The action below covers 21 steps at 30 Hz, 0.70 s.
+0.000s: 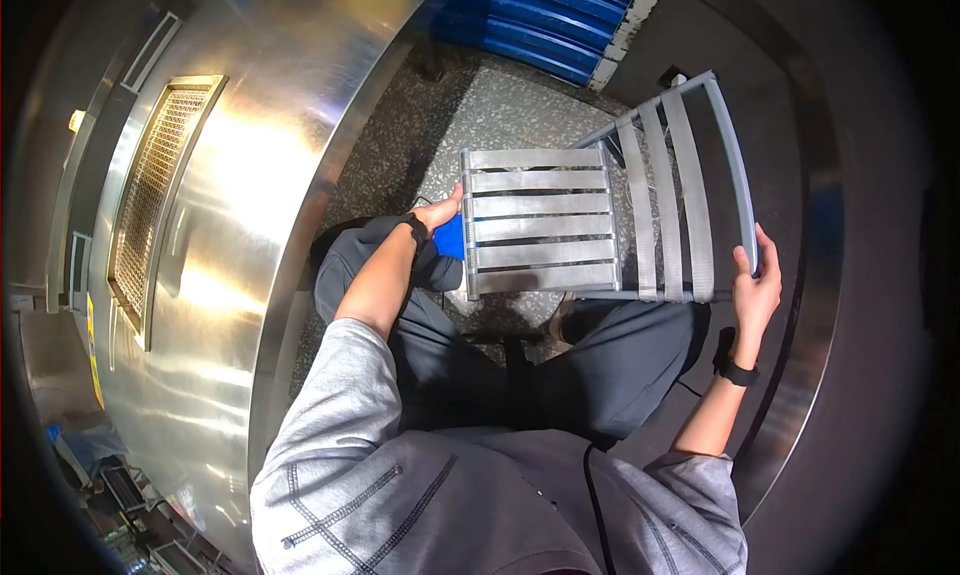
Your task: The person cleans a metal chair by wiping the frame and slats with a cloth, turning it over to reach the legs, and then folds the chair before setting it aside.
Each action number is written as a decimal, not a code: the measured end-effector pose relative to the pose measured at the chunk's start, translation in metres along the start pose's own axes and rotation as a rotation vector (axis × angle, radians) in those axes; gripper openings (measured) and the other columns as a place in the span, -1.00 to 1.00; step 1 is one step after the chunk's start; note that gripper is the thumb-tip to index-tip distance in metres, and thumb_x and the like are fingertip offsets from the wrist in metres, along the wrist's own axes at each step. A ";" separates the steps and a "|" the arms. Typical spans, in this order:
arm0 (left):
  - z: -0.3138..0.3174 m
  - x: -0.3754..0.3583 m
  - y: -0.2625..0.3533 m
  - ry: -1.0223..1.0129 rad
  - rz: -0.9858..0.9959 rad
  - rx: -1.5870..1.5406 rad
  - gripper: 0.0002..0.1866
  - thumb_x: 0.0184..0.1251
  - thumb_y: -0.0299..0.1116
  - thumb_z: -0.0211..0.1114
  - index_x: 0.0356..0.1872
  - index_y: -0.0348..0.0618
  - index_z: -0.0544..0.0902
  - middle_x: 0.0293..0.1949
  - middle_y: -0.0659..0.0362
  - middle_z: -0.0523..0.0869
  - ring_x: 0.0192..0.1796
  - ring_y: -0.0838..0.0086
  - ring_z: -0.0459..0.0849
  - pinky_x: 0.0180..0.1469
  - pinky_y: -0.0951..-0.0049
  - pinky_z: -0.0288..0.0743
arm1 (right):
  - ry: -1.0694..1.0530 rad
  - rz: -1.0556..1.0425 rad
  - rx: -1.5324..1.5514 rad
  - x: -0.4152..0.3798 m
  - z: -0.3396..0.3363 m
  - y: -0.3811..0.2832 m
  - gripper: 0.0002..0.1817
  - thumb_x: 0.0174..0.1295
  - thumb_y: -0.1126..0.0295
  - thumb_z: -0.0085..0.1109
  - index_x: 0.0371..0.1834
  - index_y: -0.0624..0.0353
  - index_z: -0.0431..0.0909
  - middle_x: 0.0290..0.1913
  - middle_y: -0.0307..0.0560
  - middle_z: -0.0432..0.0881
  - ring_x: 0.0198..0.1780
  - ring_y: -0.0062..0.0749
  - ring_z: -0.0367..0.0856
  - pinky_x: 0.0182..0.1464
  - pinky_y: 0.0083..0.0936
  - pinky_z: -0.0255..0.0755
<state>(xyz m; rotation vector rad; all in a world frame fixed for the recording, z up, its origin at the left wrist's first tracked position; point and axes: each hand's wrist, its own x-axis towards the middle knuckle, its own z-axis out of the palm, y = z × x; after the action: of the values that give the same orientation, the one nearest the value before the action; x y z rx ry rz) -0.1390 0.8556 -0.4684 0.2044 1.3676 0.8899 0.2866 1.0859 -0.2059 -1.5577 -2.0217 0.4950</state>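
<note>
A small chair with grey woven straps lies across my lap and between my knees, its seat (545, 207) to the left and its backrest (685, 180) to the right. My right hand (758, 283) is closed round the end of the backrest's grey tube. At the front edge of the seat is my left hand (438, 212), its thumb against the edge and its other fingers partly hidden. A blue cloth (449, 238) shows just below that hand, bunched against the seat's edge. The chair's legs are mostly hidden.
A shiny steel counter (250, 175) with a mesh grille (165, 175) curves along my left. Dark panelling with a steel strip (800, 395) stands close on the right. Ahead are speckled floor (520, 105) and a blue ribbed shutter (545, 20).
</note>
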 end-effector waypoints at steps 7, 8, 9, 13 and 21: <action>-0.002 0.023 0.021 -0.086 -0.010 -0.004 0.07 0.33 0.54 -0.49 0.43 -0.26 0.34 0.29 -0.02 0.55 0.26 0.24 0.60 0.30 0.26 0.48 | 0.259 -0.031 -0.185 -0.016 0.007 0.013 -0.53 0.28 0.17 0.29 0.29 -0.23 0.57 -0.21 -0.17 0.75 -0.34 -0.51 0.60 -0.13 -0.48 0.48; 0.000 0.028 0.020 -0.076 0.000 0.020 0.08 0.33 0.54 -0.50 0.43 -0.27 0.34 0.29 -0.02 0.56 0.26 0.24 0.60 0.30 0.26 0.48 | 0.272 -0.017 -0.202 -0.017 0.006 0.013 -0.53 0.28 0.17 0.29 0.29 -0.22 0.57 -0.20 -0.17 0.75 -0.32 -0.50 0.61 -0.12 -0.47 0.48; 0.005 0.028 0.021 -0.098 -0.015 0.030 0.08 0.33 0.54 -0.51 0.43 -0.27 0.33 0.31 -0.03 0.54 0.29 0.24 0.58 0.33 0.26 0.44 | 0.280 -0.004 -0.220 -0.018 0.005 0.011 -0.53 0.29 0.16 0.29 0.29 -0.22 0.56 -0.18 -0.17 0.76 -0.30 -0.48 0.63 -0.11 -0.46 0.48; 0.009 0.024 0.024 0.091 0.015 0.148 0.03 0.39 0.49 -0.50 0.46 -0.26 0.28 0.36 -0.06 0.47 0.40 0.26 0.45 0.44 0.28 0.26 | 0.232 0.095 -0.236 -0.025 0.001 -0.007 -0.53 0.30 0.16 0.26 0.30 -0.19 0.55 -0.12 -0.15 0.77 -0.26 -0.45 0.66 -0.08 -0.44 0.49; -0.020 0.071 -0.003 -0.005 0.009 0.231 -0.07 0.47 0.39 -0.52 0.46 -0.24 0.29 0.35 -0.05 0.49 0.35 0.27 0.50 0.38 0.33 0.36 | 0.210 0.126 -0.258 -0.025 0.001 -0.015 -0.53 0.30 0.17 0.23 0.30 -0.17 0.53 -0.03 -0.06 0.72 -0.04 -0.22 0.66 0.06 -0.30 0.47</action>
<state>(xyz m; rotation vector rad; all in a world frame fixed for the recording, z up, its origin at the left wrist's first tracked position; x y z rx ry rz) -0.1593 0.8925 -0.5292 0.3898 1.4653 0.7364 0.2794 1.0581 -0.2026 -1.8143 -1.8918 0.1118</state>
